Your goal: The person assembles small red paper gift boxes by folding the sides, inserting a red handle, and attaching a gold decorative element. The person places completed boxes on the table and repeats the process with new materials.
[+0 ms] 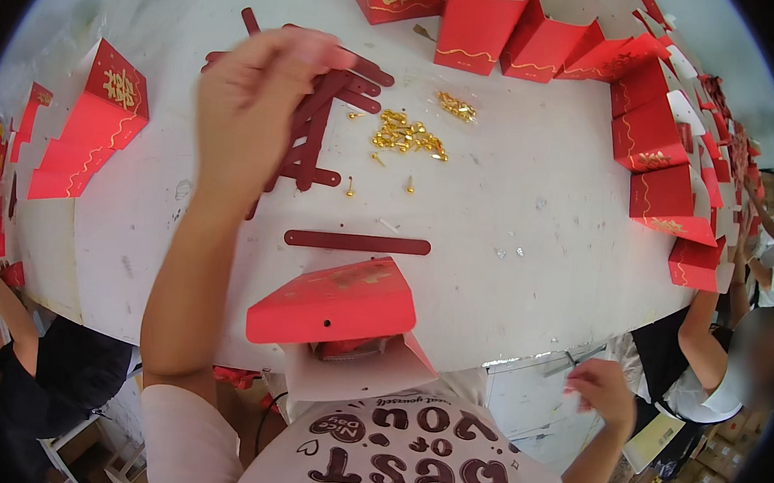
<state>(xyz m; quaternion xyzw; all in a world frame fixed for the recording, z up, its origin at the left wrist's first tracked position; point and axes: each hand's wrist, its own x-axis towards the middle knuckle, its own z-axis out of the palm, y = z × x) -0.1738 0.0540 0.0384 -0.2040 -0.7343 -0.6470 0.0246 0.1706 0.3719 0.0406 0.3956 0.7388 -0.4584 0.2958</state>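
Note:
My left hand is raised over a loose pile of dark red strips with holes at their ends; its fingers are blurred, and I cannot make out whether they hold anything. Past the table's front edge, off to the right, my right hand hangs with fingers loosely bent and nothing visible in them. A red gift box with a holed flap lies tilted against my body at the front edge. Just beyond it, one dark red strip lies flat and crosswise.
Gold paper fasteners lie heaped mid-table, beside a small clear bag of more. Several red boxes line the back and right side; others stand at left. People work at both sides, including one near the right edge.

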